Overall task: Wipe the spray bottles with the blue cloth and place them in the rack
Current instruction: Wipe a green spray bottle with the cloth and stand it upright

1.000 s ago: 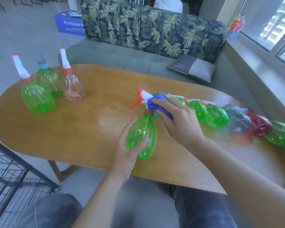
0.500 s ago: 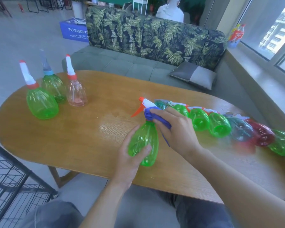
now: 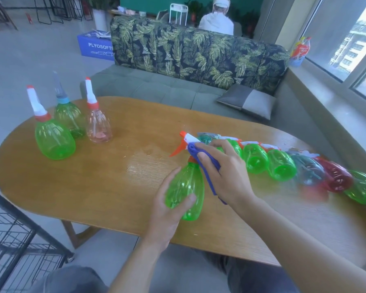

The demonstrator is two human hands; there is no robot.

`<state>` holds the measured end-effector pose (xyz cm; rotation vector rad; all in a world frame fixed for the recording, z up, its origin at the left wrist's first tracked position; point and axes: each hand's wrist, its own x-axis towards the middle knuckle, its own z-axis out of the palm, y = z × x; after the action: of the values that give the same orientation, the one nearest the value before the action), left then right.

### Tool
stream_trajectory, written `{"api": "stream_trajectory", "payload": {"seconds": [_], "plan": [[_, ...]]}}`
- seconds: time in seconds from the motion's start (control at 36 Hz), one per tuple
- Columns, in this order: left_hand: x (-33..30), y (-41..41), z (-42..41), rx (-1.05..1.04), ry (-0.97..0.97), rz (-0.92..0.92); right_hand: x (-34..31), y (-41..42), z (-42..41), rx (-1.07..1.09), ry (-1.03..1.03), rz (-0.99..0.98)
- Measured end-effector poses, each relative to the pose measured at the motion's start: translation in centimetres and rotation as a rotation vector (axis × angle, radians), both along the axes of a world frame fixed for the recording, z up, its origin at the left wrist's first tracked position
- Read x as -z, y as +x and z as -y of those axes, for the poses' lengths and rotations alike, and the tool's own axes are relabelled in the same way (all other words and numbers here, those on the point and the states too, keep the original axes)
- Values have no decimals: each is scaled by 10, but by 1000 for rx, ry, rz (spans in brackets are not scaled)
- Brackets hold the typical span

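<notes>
- Closest to the camera, the left hand (image 3: pixel 167 210) is wrapped around the lower body of the green spray bottle (image 3: pixel 185 191), thumb on the right side and fingers on the left
- The bottle is held just above the near edge of the wooden table (image 3: pixel 93 187); its long axis runs from the base, near the person, up and away to the orange trigger head (image 3: pixel 183 142), which points left
- The right hand (image 3: pixel 224 172) pinches the blue cloth (image 3: pixel 205 166) against the neck and head, so it is the farther hand and it works at the top end
- The wire rack (image 3: pixel 15 246) stands low on the floor to the left, well apart from the bottle; I judge that the left hand, being nearer to it, would carry the bottle there, base first
- Farther right, a row of lying bottles (image 3: pixel 281 168) waits on the table
- Far left, three upright bottles (image 3: pixel 55 138) stand together
</notes>
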<state>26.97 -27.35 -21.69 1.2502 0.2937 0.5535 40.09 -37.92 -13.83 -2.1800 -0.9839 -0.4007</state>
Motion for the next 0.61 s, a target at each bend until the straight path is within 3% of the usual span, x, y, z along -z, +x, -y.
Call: {"api": "stream_trajectory", "payload": {"seconds": [0.14,0.47,0.61], "plan": [[1,0,-2,5,21,-11,2,3,-4,16,102,-5],[1,1,-1,-7,37,3,-10,18,-11,48,103,55],[-1,0,-1,-12,20,22,-3,13,-15,22,-13,219]]}}
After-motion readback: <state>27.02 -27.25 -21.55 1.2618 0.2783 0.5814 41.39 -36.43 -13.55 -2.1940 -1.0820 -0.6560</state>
